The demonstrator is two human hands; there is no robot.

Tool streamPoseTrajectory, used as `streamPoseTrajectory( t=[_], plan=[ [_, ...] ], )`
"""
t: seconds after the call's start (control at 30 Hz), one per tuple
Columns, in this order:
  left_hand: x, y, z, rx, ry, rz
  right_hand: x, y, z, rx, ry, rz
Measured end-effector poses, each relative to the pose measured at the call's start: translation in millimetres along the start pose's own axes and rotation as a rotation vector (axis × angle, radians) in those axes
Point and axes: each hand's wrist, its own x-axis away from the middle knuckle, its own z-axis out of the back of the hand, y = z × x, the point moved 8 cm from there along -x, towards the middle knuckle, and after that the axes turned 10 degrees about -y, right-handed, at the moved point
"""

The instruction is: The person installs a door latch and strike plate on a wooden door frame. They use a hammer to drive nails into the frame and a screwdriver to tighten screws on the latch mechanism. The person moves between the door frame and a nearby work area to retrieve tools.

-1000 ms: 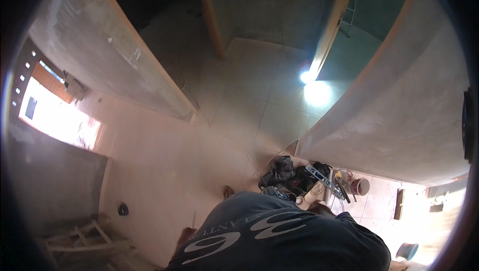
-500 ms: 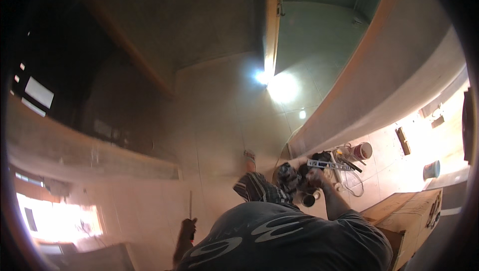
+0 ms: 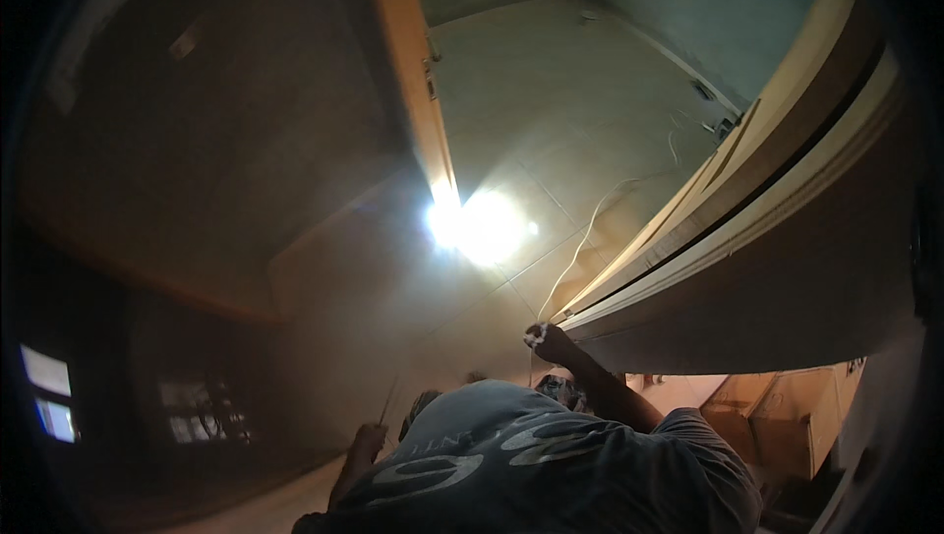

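My left hand, low in view beside my body, is closed around a long thin tool that looks like a screwdriver. Its thin shaft points up and away over the floor. My right hand reaches forward to the lower end of the door frame, with its fingers closed. A white cable runs from this hand along the floor into the room beyond. White shows between the fingers, and a short length of cable hangs below them.
A door with a wooden edge stands ahead, and a glaring light shines at its foot. Small items, perhaps fittings, lie by the far right wall. Cardboard boxes stand behind the wall at right.
I have moved forward to the doorway. My right hand has left the tools and buckets on the floor, which are out of view, and holds the cable. My left hand keeps the thin tool.
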Motion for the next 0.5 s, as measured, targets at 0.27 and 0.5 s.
streamPoseTrajectory(
  t=[0.27, 0.5],
  plan=[
    [-116, 287, 125, -0.256, 0.044, -0.267, -67, 24, 66, -0.431, 0.284, -0.307],
    [-186, 523, 123, -0.467, -0.369, -0.378, -43, 121, 30, 0.028, 0.053, -0.623]
  ],
)
